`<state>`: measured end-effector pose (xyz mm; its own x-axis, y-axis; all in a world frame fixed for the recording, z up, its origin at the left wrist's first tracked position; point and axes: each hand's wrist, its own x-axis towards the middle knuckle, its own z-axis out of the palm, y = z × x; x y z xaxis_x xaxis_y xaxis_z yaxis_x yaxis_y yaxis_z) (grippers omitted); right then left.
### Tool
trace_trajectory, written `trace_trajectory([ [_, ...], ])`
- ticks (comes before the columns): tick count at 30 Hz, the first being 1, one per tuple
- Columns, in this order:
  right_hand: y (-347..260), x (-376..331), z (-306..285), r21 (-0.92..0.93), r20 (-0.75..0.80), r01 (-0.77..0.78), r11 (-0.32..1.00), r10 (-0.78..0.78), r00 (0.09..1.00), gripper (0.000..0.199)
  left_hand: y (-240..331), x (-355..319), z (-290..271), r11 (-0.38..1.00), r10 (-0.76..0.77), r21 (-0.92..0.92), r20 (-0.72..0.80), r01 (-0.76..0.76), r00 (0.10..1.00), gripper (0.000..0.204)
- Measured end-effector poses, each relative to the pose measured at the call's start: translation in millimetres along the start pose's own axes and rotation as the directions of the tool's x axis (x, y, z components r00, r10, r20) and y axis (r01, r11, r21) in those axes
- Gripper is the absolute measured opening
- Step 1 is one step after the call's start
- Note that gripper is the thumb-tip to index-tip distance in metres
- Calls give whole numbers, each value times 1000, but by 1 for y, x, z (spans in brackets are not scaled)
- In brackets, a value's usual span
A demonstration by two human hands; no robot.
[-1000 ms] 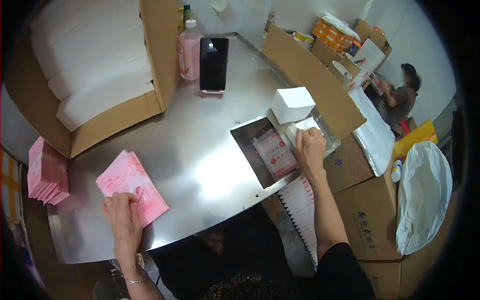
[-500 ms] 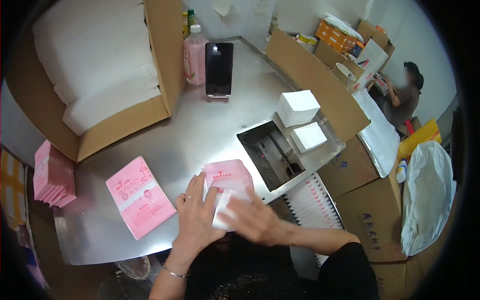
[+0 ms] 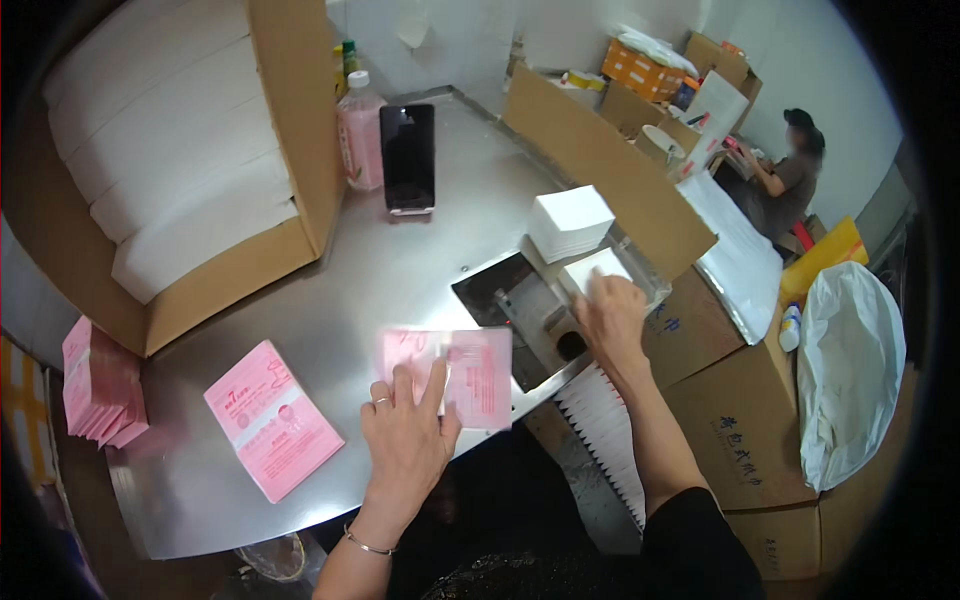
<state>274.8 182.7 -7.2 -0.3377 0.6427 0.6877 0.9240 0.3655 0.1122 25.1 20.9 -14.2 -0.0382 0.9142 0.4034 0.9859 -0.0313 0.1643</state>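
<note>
Pink and motion-blurred, a flat packet point(image 3: 455, 375) lies on the steel table point(image 3: 400, 280) near its front edge, just left of the sunken tray point(image 3: 500, 300). Its long axis runs roughly left to right across the table, tilted slightly; which end is its top cannot be told through the blur. The left hand point(image 3: 408, 435) lies flat on it, fingers spread and pressing down, not gripping. The right hand point(image 3: 612, 318) reaches over the tray with fingers curled down onto a white stack point(image 3: 595, 272); whether it grips a sheet cannot be told. A taller white stack point(image 3: 570, 220) stands just behind. A second pink packet point(image 3: 272, 418) lies flat to the left, its long axis running diagonally toward the table's front corner. More pink packets point(image 3: 98, 385) are piled at the far left edge. A phone point(image 3: 407, 158) stands upright beside a pink bottle point(image 3: 361, 135).
</note>
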Motion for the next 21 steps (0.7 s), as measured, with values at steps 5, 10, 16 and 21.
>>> trace_trajectory([
  [5,19,-5,17,181,128,-86,980,63,990,12,7,8,-20,999,2,33,90,-5,996,49],
  [10,16,-3,19,342,59,-140,929,127,990,15,1,2,-13,1000,18,12,51,-19,999,42],
  [16,30,0,27,269,111,-201,942,177,978,17,10,-5,2,994,85,-66,8,-85,996,30],
  [21,37,1,35,303,163,-267,915,227,960,20,12,-8,-2,995,-9,-103,-75,1,997,29],
])
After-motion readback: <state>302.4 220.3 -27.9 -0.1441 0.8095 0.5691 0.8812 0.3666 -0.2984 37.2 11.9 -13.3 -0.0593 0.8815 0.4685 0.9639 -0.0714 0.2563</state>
